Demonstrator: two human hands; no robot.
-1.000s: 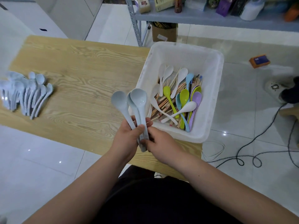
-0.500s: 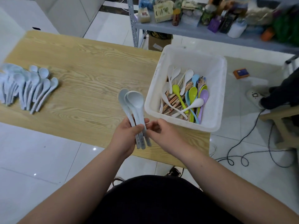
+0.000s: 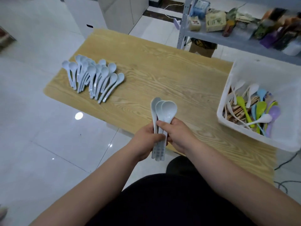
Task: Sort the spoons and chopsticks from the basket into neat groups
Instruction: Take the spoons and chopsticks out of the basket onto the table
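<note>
Both hands are working over the near edge of the wooden table point(image 3: 162, 70). The left hand point(image 3: 143, 141) is gripping the handles of three pale blue spoons point(image 3: 165, 110), fingers curled round them, and the handle ends are sticking out below the palm. The right hand point(image 3: 179, 132) is pinching the same bundle higher up, just under the bowls, with the thumb lying across the front. The three bowls are overlapping in a slight fan, facing up and pointing away from the person, and are hanging above the table's near edge without touching the wood. A pile of pale blue spoons point(image 3: 92, 77) is lying on the table's left end, bowls toward the far side and handles toward the near edge, many resting on one another. The white basket point(image 3: 260, 74) is sitting on the table's right end, well apart from the hands. Inside it, wooden chopsticks point(image 3: 236, 111) are lying at the bottom, with coloured spoons point(image 3: 260, 108) in green, blue and purple and a few white spoons point(image 3: 265, 119) lying across them. Beyond the table's far side a metal shelf point(image 3: 228, 36) is holding blurred boxes and packets; their labels cannot be read. A dark cable point(image 3: 283, 162) is trailing on the floor past the table's right end.
</note>
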